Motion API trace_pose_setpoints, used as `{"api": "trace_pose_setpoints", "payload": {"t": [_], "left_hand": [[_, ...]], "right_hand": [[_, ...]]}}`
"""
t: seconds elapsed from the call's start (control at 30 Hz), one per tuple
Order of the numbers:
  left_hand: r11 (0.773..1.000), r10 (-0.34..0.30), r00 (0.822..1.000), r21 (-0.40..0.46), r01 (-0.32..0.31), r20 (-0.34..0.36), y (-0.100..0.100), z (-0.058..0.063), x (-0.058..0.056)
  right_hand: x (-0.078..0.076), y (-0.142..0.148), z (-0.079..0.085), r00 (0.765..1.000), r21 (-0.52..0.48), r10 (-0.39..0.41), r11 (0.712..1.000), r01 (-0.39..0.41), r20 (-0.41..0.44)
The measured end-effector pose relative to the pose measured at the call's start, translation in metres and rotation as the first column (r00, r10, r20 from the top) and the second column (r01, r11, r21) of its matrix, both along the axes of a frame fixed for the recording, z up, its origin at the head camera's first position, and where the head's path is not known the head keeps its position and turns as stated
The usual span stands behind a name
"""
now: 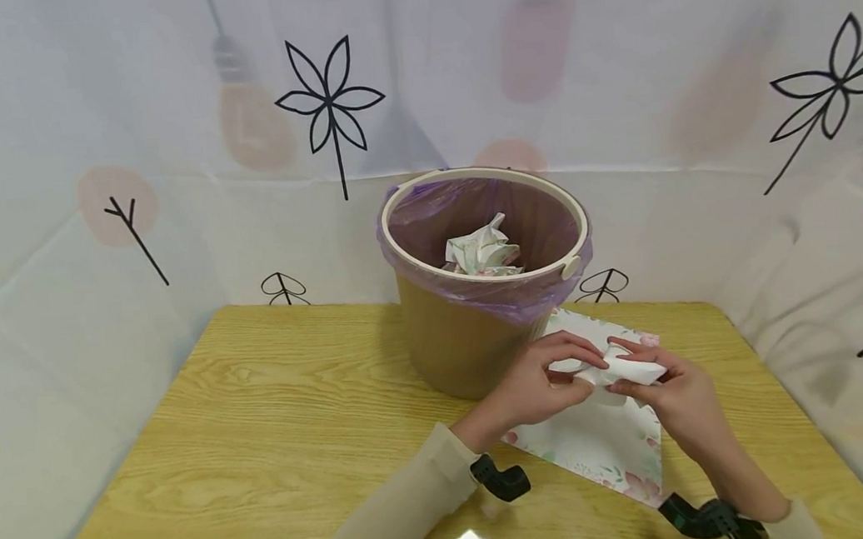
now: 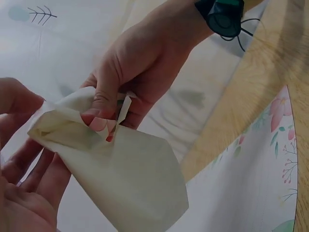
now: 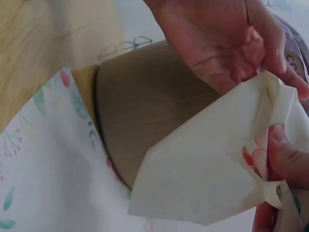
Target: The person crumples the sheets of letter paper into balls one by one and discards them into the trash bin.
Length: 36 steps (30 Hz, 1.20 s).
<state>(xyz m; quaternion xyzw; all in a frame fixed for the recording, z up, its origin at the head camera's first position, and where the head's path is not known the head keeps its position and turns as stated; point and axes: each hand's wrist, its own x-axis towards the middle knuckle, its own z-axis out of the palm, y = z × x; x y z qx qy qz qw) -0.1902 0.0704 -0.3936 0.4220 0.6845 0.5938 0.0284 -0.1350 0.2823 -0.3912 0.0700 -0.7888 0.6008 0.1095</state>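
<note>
Both hands hold a partly folded, crumpled sheet of paper (image 1: 634, 367) above the table. My left hand (image 1: 540, 383) pinches its left side, with thumb and fingertips at a folded edge in the left wrist view. My right hand (image 1: 684, 394) grips the other side, its thumb pressing a fold where a bit of pink print shows. The paper's outward faces look plain and pale; a loose flap (image 2: 152, 179) hangs down. Beneath the hands lies a flat white sheet with a floral border (image 1: 602, 445). Part of that sheet is hidden by the hands.
A brown bin (image 1: 444, 335) with a cream rim and purple liner (image 1: 427, 207) stands behind the left hand. Crumpled floral paper (image 1: 483, 249) lies inside it. The wooden table (image 1: 262, 423) meets a patterned cloth backdrop (image 1: 187, 111) at the back and sides.
</note>
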Motion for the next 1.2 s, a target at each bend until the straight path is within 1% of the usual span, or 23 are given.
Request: {"api": "trace_pose_setpoints", "payload": {"t": [0.07, 0.13, 0.17, 0.23, 0.27, 0.33, 0.4, 0.47, 0.53, 0.63, 0.67, 0.77, 0.83, 0.9, 0.93, 1.03, 1.13, 1.2], "left_hand": [[0.996, -0.068, 0.996, 0.056, 0.065, 0.055, -0.001, 0.001, -0.001], [0.988, -0.127, 0.986, 0.103, 0.116, 0.106, -0.002, 0.002, -0.002], [0.984, -0.147, 0.981, 0.116, 0.132, 0.128, -0.002, 0.003, -0.003], [0.983, -0.164, 0.973, 0.112, 0.147, 0.163, -0.003, 0.003, -0.004], [0.986, -0.155, 0.973, 0.085, 0.143, 0.168, -0.004, 0.003, -0.005], [0.991, -0.131, 0.976, 0.01, 0.131, 0.171, -0.006, 0.003, -0.006], [0.99, -0.115, 0.98, -0.065, 0.127, 0.161, -0.007, 0.004, -0.006], [0.985, -0.105, 0.983, -0.118, 0.123, 0.149, -0.007, 0.004, -0.006], [0.982, -0.101, 0.985, -0.146, 0.122, 0.143, -0.007, 0.005, -0.004], [0.981, -0.114, 0.983, -0.143, 0.134, 0.141, -0.005, 0.007, 0.001], [0.98, -0.121, 0.984, -0.14, 0.14, 0.132, -0.005, 0.007, 0.002], [0.977, -0.132, 0.989, -0.159, 0.14, 0.06, -0.002, 0.006, 0.006], [0.975, -0.121, 0.992, -0.191, 0.116, -0.017, -0.001, 0.006, 0.007], [0.97, -0.107, 0.99, -0.228, 0.084, -0.091, 0.0, 0.005, 0.008], [0.967, -0.101, 0.988, -0.246, 0.07, -0.117, 0.0, 0.005, 0.008], [0.946, -0.088, 0.974, -0.323, 0.016, -0.209, 0.003, 0.005, 0.008], [0.93, -0.073, 0.958, -0.366, -0.035, -0.278, 0.005, 0.004, 0.008], [0.935, -0.053, 0.943, -0.349, -0.069, -0.329, 0.007, 0.003, 0.008]], "right_hand": [[0.001, 0.001, 0.002, 1.0, 0.018, -0.009, 1.0, 0.009, -0.001], [0.001, 0.002, 0.004, 1.0, 0.073, -0.03, 0.997, 0.03, -0.006], [0.002, 0.003, 0.005, 0.999, 0.099, -0.037, 0.994, 0.037, -0.008], [0.002, 0.004, 0.004, 0.998, 0.15, -0.05, 0.987, 0.054, -0.031], [0.003, 0.004, 0.004, 0.998, 0.169, -0.052, 0.984, 0.059, -0.044], [0.004, 0.004, 0.003, 0.997, 0.169, -0.025, 0.985, 0.037, -0.071], [0.004, 0.005, 0.003, 0.995, 0.167, 0.015, 0.986, 0.001, -0.098], [0.003, 0.005, 0.002, 0.993, 0.172, 0.046, 0.985, -0.027, -0.108], [0.002, 0.005, 0.002, 0.993, 0.211, 0.051, 0.977, -0.027, -0.11], [0.0, 0.005, 0.003, 0.995, 0.28, 0.038, 0.96, -0.009, -0.096], [0.0, 0.005, 0.004, 0.995, 0.304, 0.037, 0.953, -0.007, -0.092], [-0.002, 0.005, 0.005, 0.996, 0.366, 0.036, 0.93, -0.004, -0.081], [-0.003, 0.004, 0.007, 0.997, 0.387, 0.041, 0.922, -0.011, -0.068], [-0.003, 0.003, 0.008, 0.997, 0.39, 0.048, 0.92, -0.022, -0.057], [-0.003, 0.002, 0.008, 0.997, 0.387, 0.053, 0.921, -0.028, -0.054], [-0.002, 0.0, 0.01, 0.995, 0.39, 0.065, 0.92, -0.032, -0.071], [-0.001, -0.002, 0.01, 0.993, 0.404, 0.061, 0.915, -0.013, -0.105], [-0.001, -0.004, 0.009, 0.99, 0.419, 0.052, 0.908, 0.007, -0.13]]}}
